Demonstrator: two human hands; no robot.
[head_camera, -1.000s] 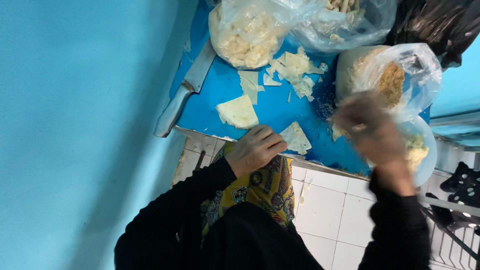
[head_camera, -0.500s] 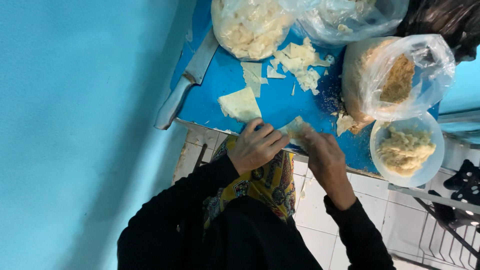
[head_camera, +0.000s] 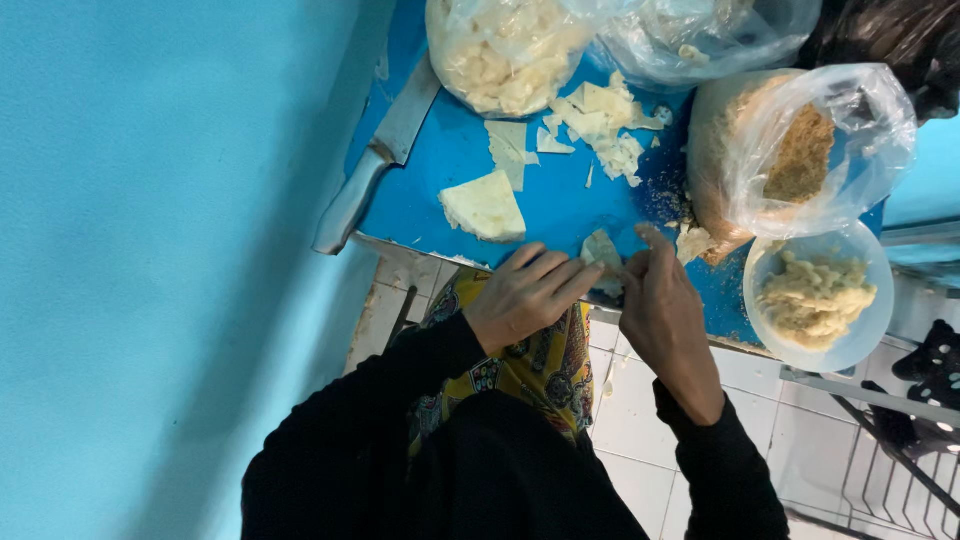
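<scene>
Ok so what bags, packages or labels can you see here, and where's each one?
Clear bag of pale pieces: top centre, bulging.
Clear bag, nearly empty: top right, crumpled.
Clear bag of brown crumbs: right, open.
Black bag: top right corner.
No labels, signs or screens.

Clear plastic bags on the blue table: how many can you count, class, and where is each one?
3. One bag of pale pieces lies at the top beside the knife; a nearly empty bag lies at the top edge; one bag of brown crumbs lies above the bowl. More may be hidden out of frame.
</scene>
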